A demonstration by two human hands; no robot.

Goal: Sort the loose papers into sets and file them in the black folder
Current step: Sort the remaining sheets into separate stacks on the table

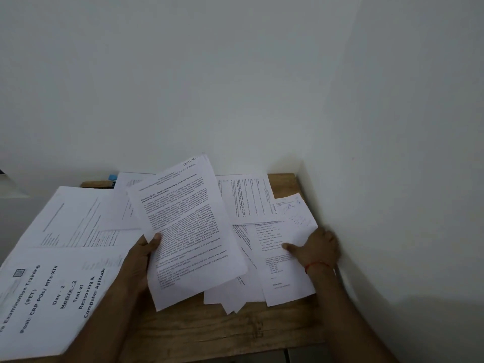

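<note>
My left hand (142, 258) grips a printed sheet marked "SECTION - 1" (188, 226), lifted and tilted above the wooden table (222, 334), thumb on its left edge. My right hand (318, 247) holds the right side of a sheet with printed lines (285, 273) lying on a pile of loose papers (235, 297) at the right. More printed sheets (248, 197) lie at the back. A large cover page reading "Test of Reasoning & Computer Aptitude" (52, 292) lies at the left front. No black folder is in view.
White walls close off the back and the right side, meeting in a corner next to my right hand. A small blue object (112, 177) sits at the table's back edge. Bare wood shows along the front edge.
</note>
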